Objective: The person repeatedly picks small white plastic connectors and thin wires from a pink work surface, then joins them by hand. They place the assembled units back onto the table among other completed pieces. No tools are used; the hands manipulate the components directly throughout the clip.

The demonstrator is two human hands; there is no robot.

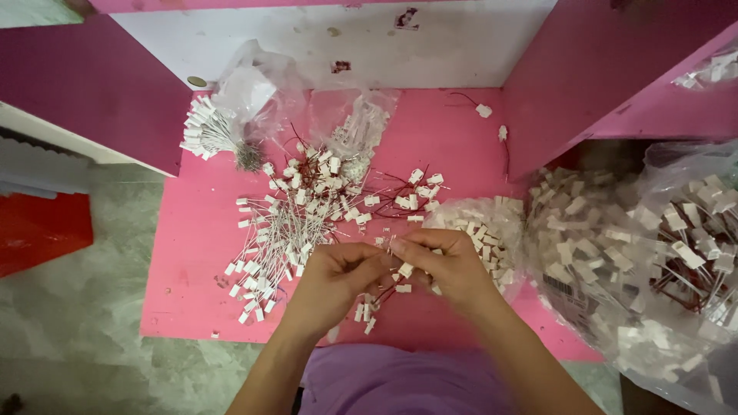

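Both my hands meet over the front middle of a pink table (192, 238). My left hand (334, 280) is curled, its fingertips pinching thin wires. My right hand (446, 261) pinches a small white connector (405, 270) with red wires trailing below it. A few more white connectors on wires (365, 311) hang or lie just under my hands. Spread behind my left hand is a loose pile of white connectors with white and red wires (296, 215).
A clear bag of bundled wired connectors (231, 115) lies at the back left. Another clear bag (357, 127) sits behind the pile. A small open bag of white connectors (488, 227) is beside my right hand. A big bag full of them (653, 253) stands right. Pink panels rise on both sides.
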